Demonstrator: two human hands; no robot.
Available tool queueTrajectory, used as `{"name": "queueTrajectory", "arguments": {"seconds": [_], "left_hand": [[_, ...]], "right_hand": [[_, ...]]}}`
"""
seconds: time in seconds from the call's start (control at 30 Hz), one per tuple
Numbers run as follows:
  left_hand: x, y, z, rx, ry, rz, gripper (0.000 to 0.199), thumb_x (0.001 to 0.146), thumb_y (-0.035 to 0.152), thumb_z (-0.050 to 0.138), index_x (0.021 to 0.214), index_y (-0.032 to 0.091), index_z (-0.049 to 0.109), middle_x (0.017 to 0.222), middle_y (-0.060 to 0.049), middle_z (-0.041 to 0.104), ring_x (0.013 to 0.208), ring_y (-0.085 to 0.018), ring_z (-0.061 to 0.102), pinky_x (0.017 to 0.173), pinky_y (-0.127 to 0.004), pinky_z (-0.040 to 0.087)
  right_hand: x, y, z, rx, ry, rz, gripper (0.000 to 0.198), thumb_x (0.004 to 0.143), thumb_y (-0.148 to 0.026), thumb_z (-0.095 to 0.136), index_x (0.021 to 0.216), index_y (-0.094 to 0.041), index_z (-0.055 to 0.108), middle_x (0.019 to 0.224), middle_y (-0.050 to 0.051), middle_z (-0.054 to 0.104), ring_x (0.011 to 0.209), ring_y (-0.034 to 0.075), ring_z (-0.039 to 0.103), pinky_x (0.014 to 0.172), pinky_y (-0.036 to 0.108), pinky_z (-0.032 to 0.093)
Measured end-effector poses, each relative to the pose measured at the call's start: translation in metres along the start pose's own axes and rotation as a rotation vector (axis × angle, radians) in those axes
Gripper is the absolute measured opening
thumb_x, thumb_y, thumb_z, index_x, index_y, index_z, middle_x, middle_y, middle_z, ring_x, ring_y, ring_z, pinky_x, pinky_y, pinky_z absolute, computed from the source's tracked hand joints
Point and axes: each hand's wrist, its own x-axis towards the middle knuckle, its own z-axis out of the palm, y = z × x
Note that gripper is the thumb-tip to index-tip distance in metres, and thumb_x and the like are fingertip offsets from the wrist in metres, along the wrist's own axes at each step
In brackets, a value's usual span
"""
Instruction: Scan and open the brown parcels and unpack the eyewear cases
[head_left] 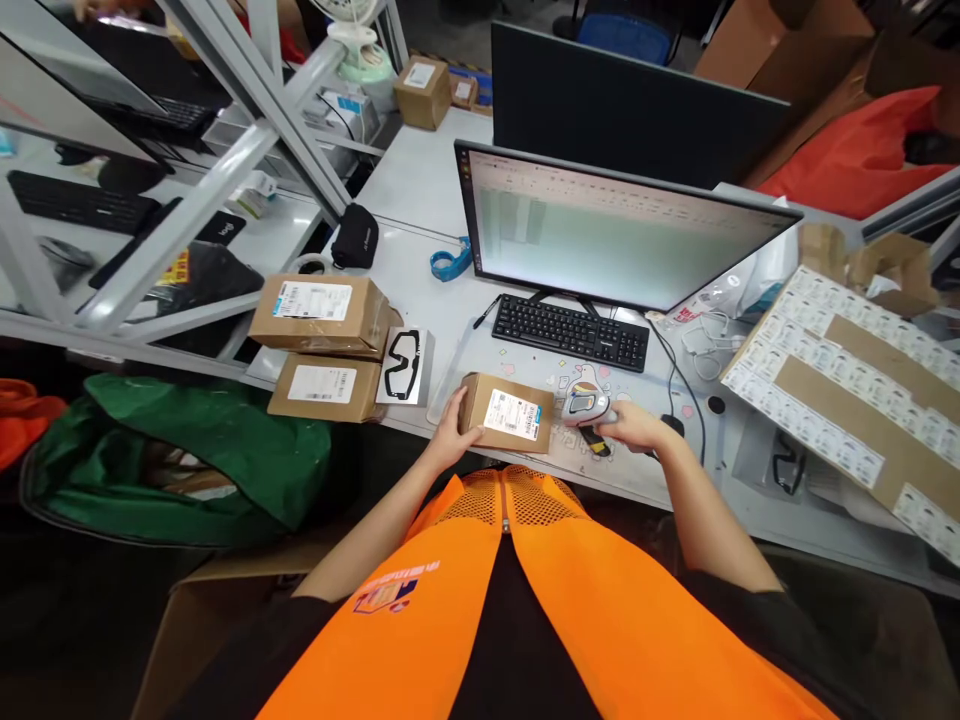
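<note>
Orange mesh-topped vest (420,590) fills the near side, and just past it we have both hands busy! Left hand (454,432) has its fingers and thumb grasping the left end of a brown cardboard box with a white label (517,412), sitting on the near edge of the pale tabletop (442,310). Over to the right hand (634,425): fingers wrapped around the handle of a grey handheld scanner (589,403), its head just right of the box, with a yellow-and-black tool (596,443) partly hidden beneath it.

Left of the box stands a white carton printed with black eyewear (405,367), beside two stacked brown parcels (322,312). Across on the right, a large cardboard sheet covered in white labels (847,400) leans at a slant.

Farther on, a black keyboard (570,332) with a black pen (486,312) near its left end; then a blue tape dispenser (451,262), left of a lit, black-framed monitor (600,230).
</note>
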Motion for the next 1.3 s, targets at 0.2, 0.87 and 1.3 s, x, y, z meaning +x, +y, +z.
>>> {"name": "queueTrajectory", "arguments": {"seconds": [0.2, 0.87, 1.3], "left_hand": [[0.001, 0.003, -0.003, 0.002, -0.029, -0.013, 0.097, 0.091, 0.046, 0.076, 0.174, 0.024, 0.031, 0.180, -0.018, 0.033, 0.167, -0.040, 0.032, 0.137, -0.061, 0.026], [0.003, -0.026, -0.008, -0.209, -0.051, -0.181, 0.103, 0.089, 0.057, 0.071, 0.175, 0.022, 0.027, 0.180, -0.020, 0.032, 0.158, -0.040, 0.047, 0.130, -0.060, 0.039], [0.008, -0.040, -0.007, -0.163, 0.019, -0.228, 0.095, 0.096, 0.075, 0.063, 0.171, 0.026, 0.030, 0.178, -0.019, 0.036, 0.155, -0.039, 0.053, 0.126, -0.054, 0.048]], "right_hand": [[-0.048, -0.020, 0.007, -0.071, -0.009, -0.141, 0.038, 0.075, -0.028, 0.077, 0.111, -0.018, 0.084, 0.097, 0.005, 0.083, 0.091, 0.026, 0.074, 0.084, 0.032, 0.060], [0.057, 0.103, 0.070, -0.171, 0.641, 0.461, 0.068, 0.105, -0.035, 0.053, 0.165, -0.006, 0.041, 0.149, 0.028, 0.066, 0.137, 0.038, 0.066, 0.105, 0.041, 0.052], [0.103, 0.064, -0.006, -0.216, 0.750, 0.340, 0.059, 0.106, -0.028, 0.053, 0.161, -0.009, 0.056, 0.153, 0.027, 0.063, 0.145, 0.038, 0.057, 0.123, 0.046, 0.039]]}}
